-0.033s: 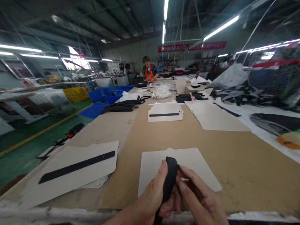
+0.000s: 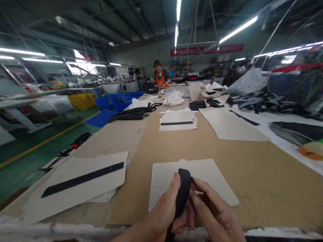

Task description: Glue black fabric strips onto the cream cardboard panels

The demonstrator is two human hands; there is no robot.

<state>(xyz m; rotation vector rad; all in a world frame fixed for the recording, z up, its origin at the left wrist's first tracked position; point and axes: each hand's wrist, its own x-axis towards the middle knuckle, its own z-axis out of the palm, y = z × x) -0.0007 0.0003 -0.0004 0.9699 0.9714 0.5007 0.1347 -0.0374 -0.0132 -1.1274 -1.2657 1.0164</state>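
Note:
My left hand (image 2: 165, 205) is wrapped around a black fabric strip (image 2: 183, 191), its thumb pressed along the side. The strip stands bent upward, and its lower end hangs below my palm. My right hand (image 2: 214, 208) pinches the strip's right edge between thumb and fingers; its fingertips are partly hidden. Under both hands lies a pale board panel (image 2: 207, 171) with rounded corners, flat on the brown tabletop (image 2: 264, 181). To the left, a stack of similar panels (image 2: 73, 168) has a black strip (image 2: 83, 179) lying across the top one.
Farther back is another panel stack (image 2: 178, 117) with a black strip. More panels (image 2: 232, 127) lie at the right. Black fabric pieces (image 2: 131, 113) and clear plastic (image 2: 174, 98) are behind. Blue bins (image 2: 111, 107) stand left of the table. A person in an orange apron (image 2: 160, 80) works at the far end.

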